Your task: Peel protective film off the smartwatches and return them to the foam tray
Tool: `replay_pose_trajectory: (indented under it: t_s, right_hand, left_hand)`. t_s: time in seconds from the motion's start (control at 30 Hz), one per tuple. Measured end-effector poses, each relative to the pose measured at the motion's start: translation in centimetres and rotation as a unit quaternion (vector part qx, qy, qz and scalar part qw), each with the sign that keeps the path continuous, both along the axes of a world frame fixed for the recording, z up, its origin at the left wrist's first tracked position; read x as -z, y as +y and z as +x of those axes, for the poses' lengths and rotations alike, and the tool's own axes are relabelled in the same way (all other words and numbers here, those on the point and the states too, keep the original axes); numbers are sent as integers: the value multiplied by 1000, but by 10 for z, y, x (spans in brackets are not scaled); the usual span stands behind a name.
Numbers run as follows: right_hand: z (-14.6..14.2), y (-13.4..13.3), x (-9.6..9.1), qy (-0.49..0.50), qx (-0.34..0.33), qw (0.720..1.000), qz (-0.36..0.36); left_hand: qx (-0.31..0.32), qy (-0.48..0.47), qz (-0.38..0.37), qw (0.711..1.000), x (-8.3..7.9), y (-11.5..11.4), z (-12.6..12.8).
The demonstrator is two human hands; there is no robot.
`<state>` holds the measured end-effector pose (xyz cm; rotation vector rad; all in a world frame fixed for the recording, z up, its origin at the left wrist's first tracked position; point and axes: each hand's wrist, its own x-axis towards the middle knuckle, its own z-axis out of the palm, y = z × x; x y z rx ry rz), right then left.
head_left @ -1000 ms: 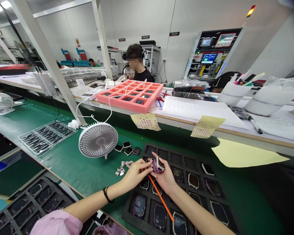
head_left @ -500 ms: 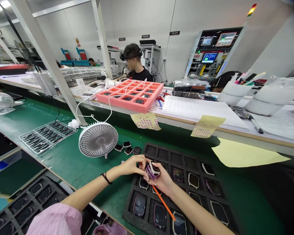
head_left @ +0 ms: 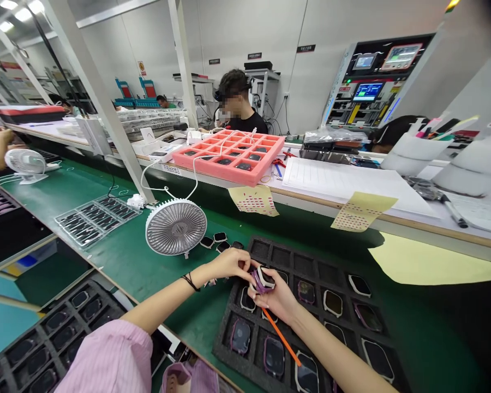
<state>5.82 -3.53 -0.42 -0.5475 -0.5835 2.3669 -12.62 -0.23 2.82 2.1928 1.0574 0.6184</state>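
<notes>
The fingers of both hands are closed on one small object: those of the left hand [head_left: 229, 265] pinch it from above, while those of the right hand [head_left: 276, 300] curl around it from below. This white-and-purple watch casing [head_left: 262, 281] sits between the two hands, directly over a black foam compartment tray [head_left: 262, 245]. A thin orange stick [head_left: 281, 335] runs out from under the right hand, across the tray. Below the fingers, the tray's pockets hold rounded dark watch bodies with pale rims [head_left: 240, 337]. Left of the fingers, small black watch pieces [head_left: 219, 237] lie on a green work mat [head_left: 118, 262], just beside a round white desk fan [head_left: 175, 227]. A black cord bracelet [head_left: 190, 282] circles the left wrist, and a pink striped sleeve [head_left: 106, 360] covers that arm. Well beyond the fingers, a salmon-pink foam tray [head_left: 229, 158] stands on the bench, with a co-worker in a black T-shirt [head_left: 245, 114] past it. Small signs and a white label [head_left: 171, 169] show, but their writing is too small to read
</notes>
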Motion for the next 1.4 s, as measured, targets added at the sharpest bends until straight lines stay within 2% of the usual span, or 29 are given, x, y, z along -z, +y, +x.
replay_pose_trajectory:
  t_s: [0.13,0.23,0.33,0.73,0.93,1.1,1.23,1.4]
  right_hand:
    - [2,-1,-4,-4,28,1000,-6]
    - [3,-1,-4,-4,24,1000,-10]
    - [4,-1,-4,0,22,1000,-9]
    - [2,-1,-4,-2,30,999,-13]
    - [3,-1,-2,4,30,999,-14]
    - [2,1,-1,9,26,999,-16]
    - [2,1,-2,7,27,999,-22]
    - [2,0,-3,5,27,999,-26]
  left_hand:
    - [-108,55,11,993,2,0,-30]
    - [-130,97,5,987,10,-9,-55]
    - [-133,128,1,983,18,-20,-67]
    - [-132,169,-24,976,18,-23,-75]
    - [-144,163,-30,976,18,-21,-70]
    - [-142,124,-63,980,14,-22,-65]
    - [-166,77,-87,979,9,-23,-64]
    - [-191,-8,-168,967,5,-22,-61]
